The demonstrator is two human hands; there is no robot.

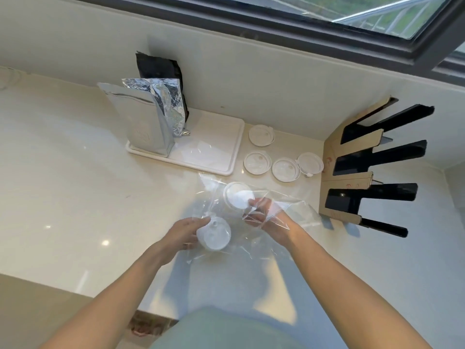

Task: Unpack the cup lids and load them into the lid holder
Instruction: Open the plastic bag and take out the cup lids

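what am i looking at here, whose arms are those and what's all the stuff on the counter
This is one picture from a camera worn on a person's head, looking down at their own bare arms. The left hand holds a stack of white cup lids. The right hand grips another lid through a clear plastic bag. Four loose lids lie on the pale counter. A white tray carries foil pouches. At right stands a cardboard and black lid holder.

Loose lids (259, 162) before lid holder (352, 157).
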